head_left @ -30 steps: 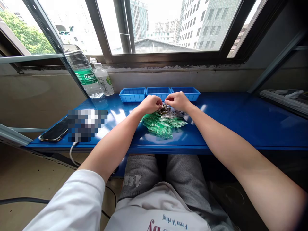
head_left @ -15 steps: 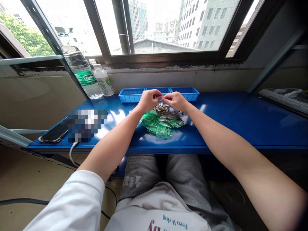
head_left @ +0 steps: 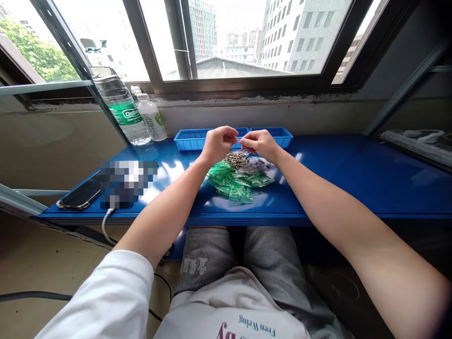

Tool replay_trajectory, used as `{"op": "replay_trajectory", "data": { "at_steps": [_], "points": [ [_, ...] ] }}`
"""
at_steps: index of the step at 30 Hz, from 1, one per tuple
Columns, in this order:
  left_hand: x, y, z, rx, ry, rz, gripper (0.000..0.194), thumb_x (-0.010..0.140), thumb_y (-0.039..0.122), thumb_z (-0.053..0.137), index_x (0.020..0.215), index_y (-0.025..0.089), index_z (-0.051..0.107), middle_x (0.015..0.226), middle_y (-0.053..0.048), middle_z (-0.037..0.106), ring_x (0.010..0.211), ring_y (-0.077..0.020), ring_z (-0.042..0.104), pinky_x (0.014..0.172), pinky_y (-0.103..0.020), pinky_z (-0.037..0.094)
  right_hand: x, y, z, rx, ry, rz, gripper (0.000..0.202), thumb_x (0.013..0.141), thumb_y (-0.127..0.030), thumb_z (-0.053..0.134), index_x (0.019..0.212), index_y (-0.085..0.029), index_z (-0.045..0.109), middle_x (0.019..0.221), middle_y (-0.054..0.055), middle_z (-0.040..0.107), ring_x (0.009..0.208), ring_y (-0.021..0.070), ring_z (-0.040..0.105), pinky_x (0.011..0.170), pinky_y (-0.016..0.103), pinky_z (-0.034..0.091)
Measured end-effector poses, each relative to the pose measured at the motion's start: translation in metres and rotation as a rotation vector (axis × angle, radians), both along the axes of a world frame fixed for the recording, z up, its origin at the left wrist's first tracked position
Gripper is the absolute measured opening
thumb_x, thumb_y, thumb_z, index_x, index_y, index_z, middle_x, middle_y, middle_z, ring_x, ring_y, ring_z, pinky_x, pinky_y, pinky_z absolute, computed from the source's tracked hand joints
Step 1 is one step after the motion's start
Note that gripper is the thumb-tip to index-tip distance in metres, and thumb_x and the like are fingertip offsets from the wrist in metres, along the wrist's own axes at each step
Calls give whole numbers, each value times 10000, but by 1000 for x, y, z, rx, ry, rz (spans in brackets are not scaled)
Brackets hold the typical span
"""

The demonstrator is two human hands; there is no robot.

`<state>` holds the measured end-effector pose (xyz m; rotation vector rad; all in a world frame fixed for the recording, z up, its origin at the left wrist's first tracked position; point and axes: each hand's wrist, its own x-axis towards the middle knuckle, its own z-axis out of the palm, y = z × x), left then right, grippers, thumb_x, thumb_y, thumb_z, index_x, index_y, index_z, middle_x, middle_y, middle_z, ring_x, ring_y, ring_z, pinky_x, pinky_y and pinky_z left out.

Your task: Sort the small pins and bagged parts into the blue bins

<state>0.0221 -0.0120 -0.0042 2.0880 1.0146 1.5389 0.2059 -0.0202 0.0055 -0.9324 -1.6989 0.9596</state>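
My left hand [head_left: 221,143] and my right hand [head_left: 259,144] are raised close together over a blue table, their fingertips pinched. Whatever sits between the fingertips is too small to make out. Just below them lies a pile of small metal pins [head_left: 236,160]. To its right are small clear bags [head_left: 260,164], and in front of the pile several green plastic packets [head_left: 233,182] are spread out. Behind my hands stand blue bins [head_left: 193,140] in a row, partly hidden by the hands.
A large water bottle [head_left: 122,110] and a smaller white bottle [head_left: 151,117] stand at the back left. A black phone [head_left: 80,192] lies at the left, beside a blurred-out object with a white cable [head_left: 105,223]. A window is behind the table.
Both hands have risen slightly, and their fingertips are a little further apart. More of the metal pile and the clear bags shows beneath them.
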Motion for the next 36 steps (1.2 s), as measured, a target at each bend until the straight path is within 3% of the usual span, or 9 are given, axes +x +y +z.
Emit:
{"op": "replay_trajectory", "data": {
  "at_steps": [12,18,23,27,31,36],
  "points": [
    [-3,9,-5,72,8,-16,192,699,71,716,867,159,740,842,-7,741,752,-136,682,747,-272,591,3,5,-2,-52,71,0,17,717,-140,754,734,-144,754,609,16,690,484,85,510,426,210,354],
    [-4,6,-3,56,95,55,266,691,49,697,922,168,751,950,-25,728,819,-155,685,786,-291,596,9,9,-3,-10,74,-45,52,695,-149,769,747,-150,761,625,15,698,507,94,527,445,217,376],
    [-6,0,-1,-51,352,129,256,730,143,772,983,179,771,1070,-68,727,973,-233,705,907,-349,590,22,23,-5,-10,98,-332,58,690,-116,753,691,-167,726,606,-3,679,494,94,510,486,234,413],
    [-9,1,-3,-149,621,186,355,801,350,808,1100,163,777,1214,-143,731,1172,-323,679,1021,-371,548,39,42,-15,-18,89,-562,44,702,-123,720,718,-159,740,627,-1,686,490,104,513,538,263,465],
    [-9,0,-6,-255,738,177,490,861,582,740,1141,181,784,1294,-154,745,1255,-346,665,988,-333,542,55,56,-27,-9,48,-761,105,715,-143,688,765,-127,779,661,27,714,517,129,559,620,302,528],
    [-8,-6,-2,-364,834,130,529,908,627,663,1172,190,800,1297,-155,761,1172,-347,713,876,-323,564,64,60,-33,15,-46,-879,76,716,-150,702,704,-132,775,681,69,742,738,238,719,821,376,596]
  ]
}}
